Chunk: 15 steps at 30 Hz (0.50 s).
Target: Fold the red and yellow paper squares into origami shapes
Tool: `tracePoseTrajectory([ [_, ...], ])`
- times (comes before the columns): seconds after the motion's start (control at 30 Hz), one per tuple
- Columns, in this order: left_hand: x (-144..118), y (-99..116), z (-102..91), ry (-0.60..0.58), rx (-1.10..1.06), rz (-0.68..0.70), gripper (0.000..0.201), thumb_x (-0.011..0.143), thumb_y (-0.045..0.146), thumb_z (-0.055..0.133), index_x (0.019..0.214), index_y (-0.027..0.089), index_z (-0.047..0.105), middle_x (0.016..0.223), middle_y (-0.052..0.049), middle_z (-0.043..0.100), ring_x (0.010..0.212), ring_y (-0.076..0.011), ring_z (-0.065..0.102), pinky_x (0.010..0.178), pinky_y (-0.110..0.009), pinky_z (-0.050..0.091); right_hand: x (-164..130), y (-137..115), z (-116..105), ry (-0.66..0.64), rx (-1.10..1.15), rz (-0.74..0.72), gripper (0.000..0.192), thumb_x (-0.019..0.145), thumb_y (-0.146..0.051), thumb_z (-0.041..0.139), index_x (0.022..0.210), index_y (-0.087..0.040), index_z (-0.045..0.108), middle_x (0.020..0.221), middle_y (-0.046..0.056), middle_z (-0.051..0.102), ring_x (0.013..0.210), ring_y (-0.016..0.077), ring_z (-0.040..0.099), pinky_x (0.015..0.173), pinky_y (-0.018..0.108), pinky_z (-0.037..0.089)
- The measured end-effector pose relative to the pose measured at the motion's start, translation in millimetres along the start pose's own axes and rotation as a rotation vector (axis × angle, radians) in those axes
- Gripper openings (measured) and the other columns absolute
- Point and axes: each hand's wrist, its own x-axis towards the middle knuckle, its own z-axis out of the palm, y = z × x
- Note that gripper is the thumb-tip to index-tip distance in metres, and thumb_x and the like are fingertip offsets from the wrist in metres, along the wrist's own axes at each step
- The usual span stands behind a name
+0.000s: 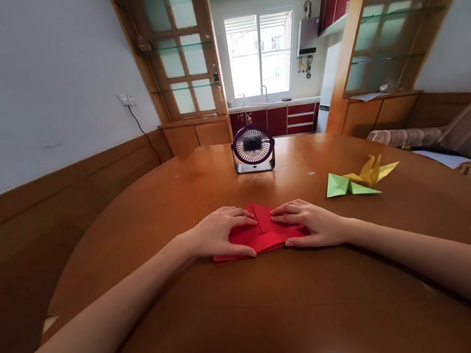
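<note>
A sheet of red folded paper (265, 233) lies on the table in front of me, with a pointed flap at its far edge and layered edges on the near side. My left hand (224, 233) is closed on its left part, fingers on the top face and thumb along the near edge. On the right part, my right hand (310, 223) grips it the same way, with fingertips beside the flap and thumb at the near edge. Some of the paper is hidden beneath both hands.
Beyond the paper stands a small purple fan (253, 147). A yellow folded paper crane (373, 171) and a green folded paper piece (339, 185) lie to the right on the brown wooden table (253, 323). Striped fabric seating (411, 136) borders the table's right side.
</note>
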Motion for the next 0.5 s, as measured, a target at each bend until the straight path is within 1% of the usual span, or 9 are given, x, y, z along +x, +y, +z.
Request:
tracePoseTrajectory([
  [0.07,1,6,1.1,0.0,-0.006,0.011,0.063,0.074,0.061,0.069,0.124,0.024,0.061,0.125,-0.01,0.061,0.113,-0.0269,0.059,0.097,-0.039,0.044,0,0,-1,-0.01,0.041,0.025,0.057,0.088,-0.052,0.059,0.136,-0.022,0.053,0.134,0.013,0.055,0.122,0.0291,0.051,0.105,0.049,0.036],
  [0.13,1,11,1.8,0.007,-0.008,0.027,0.06,0.075,0.059,0.068,0.122,0.023,0.062,0.122,-0.01,0.062,0.108,-0.0256,0.06,0.093,-0.037,0.046,1,1,-2,-0.009,0.091,0.055,0.055,0.088,-0.052,0.059,0.135,-0.024,0.054,0.135,0.011,0.055,0.124,0.0292,0.049,0.106,0.049,0.035],
  [0.27,2,17,1.9,0.018,-0.002,0.026,0.042,0.084,0.049,0.063,0.116,0.022,0.065,0.118,-0.009,0.064,0.104,-0.0239,0.062,0.091,-0.035,0.047,1,1,-4,-0.013,0.157,0.09,0.051,0.089,-0.05,0.058,0.134,-0.025,0.055,0.136,0.011,0.055,0.125,0.0296,0.048,0.106,0.051,0.035],
  [0.33,2,17,1.1,0.013,-0.004,0.023,0.034,0.087,0.042,0.06,0.114,0.022,0.066,0.117,-0.008,0.064,0.105,-0.023,0.062,0.092,-0.034,0.047,1,1,-5,-0.006,0.163,0.083,0.048,0.09,-0.049,0.058,0.131,-0.025,0.058,0.134,0.011,0.057,0.124,0.0291,0.05,0.105,0.05,0.037],
  [0.4,2,16,-0.3,-0.002,-0.001,0.026,0.03,0.087,0.033,0.059,0.113,0.022,0.067,0.118,-0.007,0.064,0.105,-0.0223,0.062,0.093,-0.034,0.047,1,0,-5,0.017,0.16,0.059,0.04,0.091,-0.046,0.056,0.125,-0.024,0.063,0.127,0.01,0.062,0.12,0.0275,0.054,0.104,0.048,0.039],
  [0.5,2,15,-3.1,-0.03,0.013,0.04,0.032,0.083,0.022,0.058,0.114,0.023,0.067,0.118,-0.005,0.064,0.104,-0.0212,0.062,0.093,-0.032,0.047,1,1,-6,0.045,0.133,-0.017,0.031,0.092,-0.04,0.056,0.115,-0.023,0.069,0.117,0.009,0.068,0.115,0.0248,0.06,0.1,0.044,0.043],
])
